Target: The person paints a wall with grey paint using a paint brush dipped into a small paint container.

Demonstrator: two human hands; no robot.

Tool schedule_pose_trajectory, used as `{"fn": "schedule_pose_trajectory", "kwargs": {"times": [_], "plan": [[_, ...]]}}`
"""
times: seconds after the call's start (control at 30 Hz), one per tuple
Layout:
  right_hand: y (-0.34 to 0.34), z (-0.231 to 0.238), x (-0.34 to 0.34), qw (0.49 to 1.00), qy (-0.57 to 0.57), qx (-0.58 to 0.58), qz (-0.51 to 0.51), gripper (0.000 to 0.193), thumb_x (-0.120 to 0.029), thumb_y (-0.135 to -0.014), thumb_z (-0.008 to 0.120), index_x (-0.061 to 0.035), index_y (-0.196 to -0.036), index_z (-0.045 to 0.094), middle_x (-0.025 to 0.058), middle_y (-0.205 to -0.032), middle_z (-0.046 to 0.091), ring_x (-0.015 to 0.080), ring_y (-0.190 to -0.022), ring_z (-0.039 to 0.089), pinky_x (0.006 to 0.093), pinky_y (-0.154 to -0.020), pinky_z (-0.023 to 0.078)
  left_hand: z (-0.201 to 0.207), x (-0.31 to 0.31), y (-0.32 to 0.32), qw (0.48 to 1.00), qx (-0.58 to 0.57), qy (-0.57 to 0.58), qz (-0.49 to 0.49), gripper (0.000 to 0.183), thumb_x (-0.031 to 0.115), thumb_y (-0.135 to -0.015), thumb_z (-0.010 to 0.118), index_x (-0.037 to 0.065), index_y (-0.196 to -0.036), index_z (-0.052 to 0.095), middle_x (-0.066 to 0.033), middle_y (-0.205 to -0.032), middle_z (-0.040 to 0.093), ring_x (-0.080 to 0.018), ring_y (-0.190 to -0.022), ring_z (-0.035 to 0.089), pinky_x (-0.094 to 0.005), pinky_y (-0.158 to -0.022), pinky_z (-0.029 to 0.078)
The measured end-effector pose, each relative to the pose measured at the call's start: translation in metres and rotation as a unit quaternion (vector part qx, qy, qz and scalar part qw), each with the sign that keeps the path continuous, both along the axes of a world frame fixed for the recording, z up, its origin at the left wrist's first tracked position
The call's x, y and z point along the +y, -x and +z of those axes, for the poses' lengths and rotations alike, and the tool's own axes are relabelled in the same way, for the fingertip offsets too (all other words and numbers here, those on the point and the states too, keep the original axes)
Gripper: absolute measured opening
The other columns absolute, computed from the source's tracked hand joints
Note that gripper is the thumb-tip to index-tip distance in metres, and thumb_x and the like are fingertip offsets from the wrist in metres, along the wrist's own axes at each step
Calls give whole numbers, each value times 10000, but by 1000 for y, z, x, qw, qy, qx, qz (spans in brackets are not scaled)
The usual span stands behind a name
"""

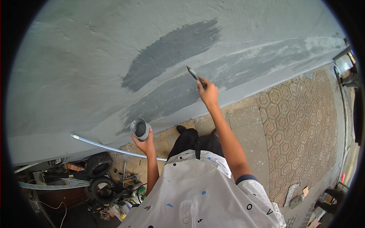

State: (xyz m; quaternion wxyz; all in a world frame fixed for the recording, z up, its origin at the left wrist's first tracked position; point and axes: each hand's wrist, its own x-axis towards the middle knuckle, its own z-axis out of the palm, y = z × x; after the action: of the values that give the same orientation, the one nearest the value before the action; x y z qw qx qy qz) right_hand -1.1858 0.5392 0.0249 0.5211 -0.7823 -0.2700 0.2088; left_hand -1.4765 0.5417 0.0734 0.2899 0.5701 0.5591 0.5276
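Observation:
A paintbrush (193, 73) is gripped by its handle in my right hand (207, 92), its dark bristle tip pointing up and left, seemingly a little off the wall. My left hand (144, 145) is wrapped round a grey-smeared cup (134, 126) with dark grey paint inside, held low at the left. Before me rises a light grey wall (83, 76). A curved dark grey patch (171, 49) of paint lies on it, left of and above the brush. Below runs a long, streaky grey band (167, 95) along the wall's lower part.
A pale blue hose or tube (110, 148) stretches behind my left forearm. Tyres (99, 164) and assorted clutter lie at lower left. Hexagonal paving (300, 129) covers the ground at right, with a trowel-like tool (296, 201) near its lower edge. My shoe (181, 129) stands near the wall's foot.

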Motion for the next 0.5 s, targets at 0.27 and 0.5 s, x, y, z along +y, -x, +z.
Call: {"fn": "schedule_pose_trajectory", "kwargs": {"times": [0.27,0.5], "plan": [[-26,51,11,997,-36,-42,45,248,-285,-836,567,-181,-1047,642,164,-783,639,339,-731,616,384,-630,478,-5,2,7,998,36,29,38,607,128,-640,768,-25,-1132,445,-142,-1068,539,-211,-941,541,-310,-835,416],[-42,60,13,987,11,-143,-67,225,-261,-835,579,-170,-1026,656,143,-746,637,293,-629,602,358,-576,452,5,17,8,999,-23,-15,31,529,68,-642,750,10,-1066,438,-112,-1016,541,-189,-901,550,-289,-805,426]]}}
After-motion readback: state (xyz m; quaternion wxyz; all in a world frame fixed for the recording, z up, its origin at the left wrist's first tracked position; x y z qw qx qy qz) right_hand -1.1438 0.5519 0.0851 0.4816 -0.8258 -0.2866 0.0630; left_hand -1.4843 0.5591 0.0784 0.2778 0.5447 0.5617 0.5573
